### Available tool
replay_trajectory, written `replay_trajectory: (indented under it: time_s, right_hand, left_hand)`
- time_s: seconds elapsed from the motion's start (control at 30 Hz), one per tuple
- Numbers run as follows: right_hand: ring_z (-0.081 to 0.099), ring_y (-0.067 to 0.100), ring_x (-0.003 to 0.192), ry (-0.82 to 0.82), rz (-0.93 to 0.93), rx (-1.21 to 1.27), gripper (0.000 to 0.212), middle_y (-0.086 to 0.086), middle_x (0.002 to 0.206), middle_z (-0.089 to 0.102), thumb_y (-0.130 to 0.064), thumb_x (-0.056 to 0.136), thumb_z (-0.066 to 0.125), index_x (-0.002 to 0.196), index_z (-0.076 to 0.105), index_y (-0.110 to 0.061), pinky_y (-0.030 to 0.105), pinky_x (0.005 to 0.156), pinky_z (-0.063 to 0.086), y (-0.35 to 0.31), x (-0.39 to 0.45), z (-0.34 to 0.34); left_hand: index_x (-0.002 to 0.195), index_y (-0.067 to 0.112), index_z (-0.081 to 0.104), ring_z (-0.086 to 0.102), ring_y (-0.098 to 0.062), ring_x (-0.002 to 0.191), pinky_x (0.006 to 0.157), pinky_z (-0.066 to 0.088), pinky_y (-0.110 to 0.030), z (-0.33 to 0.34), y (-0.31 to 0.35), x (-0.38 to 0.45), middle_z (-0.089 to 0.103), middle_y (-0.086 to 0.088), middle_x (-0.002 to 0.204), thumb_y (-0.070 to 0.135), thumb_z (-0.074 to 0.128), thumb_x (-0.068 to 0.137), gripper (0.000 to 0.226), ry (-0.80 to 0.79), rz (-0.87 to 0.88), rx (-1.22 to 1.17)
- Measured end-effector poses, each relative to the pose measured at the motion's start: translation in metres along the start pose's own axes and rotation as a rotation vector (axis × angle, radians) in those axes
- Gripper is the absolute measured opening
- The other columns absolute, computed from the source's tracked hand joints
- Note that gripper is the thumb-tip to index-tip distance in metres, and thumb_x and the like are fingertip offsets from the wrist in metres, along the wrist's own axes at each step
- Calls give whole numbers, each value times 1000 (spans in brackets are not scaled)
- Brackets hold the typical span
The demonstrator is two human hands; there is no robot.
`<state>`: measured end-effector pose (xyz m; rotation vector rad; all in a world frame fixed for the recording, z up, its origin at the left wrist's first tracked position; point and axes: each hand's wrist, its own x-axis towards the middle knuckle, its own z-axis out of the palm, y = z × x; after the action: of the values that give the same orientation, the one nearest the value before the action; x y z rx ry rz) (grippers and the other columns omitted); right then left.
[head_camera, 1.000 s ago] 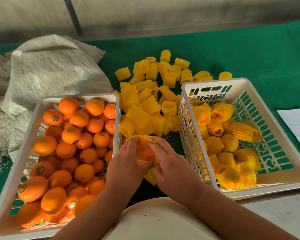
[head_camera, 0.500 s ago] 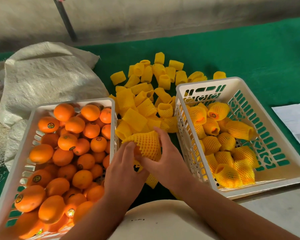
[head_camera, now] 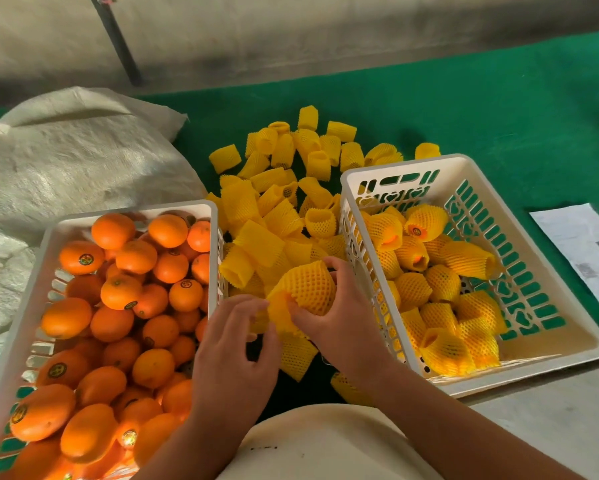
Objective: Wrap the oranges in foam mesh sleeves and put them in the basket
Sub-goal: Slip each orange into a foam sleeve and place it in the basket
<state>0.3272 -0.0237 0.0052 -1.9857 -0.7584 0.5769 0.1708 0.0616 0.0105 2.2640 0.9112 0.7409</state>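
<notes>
Right fingers [head_camera: 329,268] curl round sleeved orange [head_camera: 308,289], between crate [head_camera: 54,233] and basket [head_camera: 564,327]. Left hand [head_camera: 234,344] fingers loosely spread, seemingly touching sleeve end; blurred.

Foam mesh sleeves [head_camera: 284,188], glossy white plastic baskets [head_camera: 540,258], green cloth [head_camera: 499,109].

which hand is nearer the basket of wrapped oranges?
Right. The right hand, gripping the sleeved orange, is beside the basket; the left hand is farther left.
</notes>
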Motion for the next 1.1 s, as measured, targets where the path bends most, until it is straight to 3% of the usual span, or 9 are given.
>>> replay_trajectory:
  time_s: [0.07,0.13,0.23,0.4,0.63,0.77,0.83,1.0,1.1]
  right_hand:
    - [45,-12,111,-54,-31,-41,91,-36,120,35,-68,77,78,147,24,-50,9,79,43,6,1,-8]
    - [41,-16,118,-129,-85,-79,93,-38,122,34,-65,77,79,149,22,-52,10,80,41,9,-1,-10]
    - [41,-12,123,-245,-145,-82,99,-29,135,37,-61,77,81,153,17,-53,15,86,43,9,-4,-8]
    - [34,3,142,-435,-41,82,122,-27,157,20,-74,69,82,158,0,-57,31,111,44,11,-5,-18]
    - [71,11,108,-247,230,442,66,-13,122,70,-76,75,73,134,53,-54,35,88,63,20,5,-32]
    - [72,11,108,-113,284,552,71,-17,119,71,-80,66,78,130,55,-58,38,88,62,35,21,-59]
    - [71,16,110,12,324,590,73,-12,126,69,-76,68,79,134,53,-56,39,84,64,48,36,-81]
    - [63,17,110,334,391,300,81,-4,129,61,-70,77,75,147,44,-43,49,89,61,110,79,-132]
    - [60,22,108,384,463,29,84,5,137,58,-63,83,76,152,39,-33,50,88,59,153,101,-147]
  left_hand:
    - [126,42,53,57,0,114,74,60,-22,-4,-1,10,52,24,128,68,54,88,47,-50,-247,-204]
    - [139,38,51,63,-15,121,81,64,-36,-4,5,26,57,10,139,87,60,72,84,-316,-657,-581]
    - [139,30,57,70,-29,117,91,61,-50,2,4,36,70,-3,131,68,71,82,70,-612,-901,-950]
    - [137,26,60,73,-29,112,90,62,-45,7,3,35,73,-6,125,51,67,92,53,-459,-826,-995]
    - [133,47,59,73,-16,107,80,65,-44,13,7,37,73,13,119,55,60,88,45,-595,-663,-729]
    - [135,50,58,66,-5,115,90,59,-33,6,-26,32,65,27,126,68,52,91,48,-611,-270,-77]
    - [134,38,63,62,-12,121,98,54,-35,6,-49,22,65,15,131,60,54,97,44,-508,-55,362]
    - [120,26,75,55,-24,136,122,27,-43,8,-92,-7,66,-2,138,57,35,100,55,-600,141,640]
    - [108,28,79,62,-21,128,126,5,-32,15,-95,-8,72,2,127,48,38,89,50,-568,124,622]
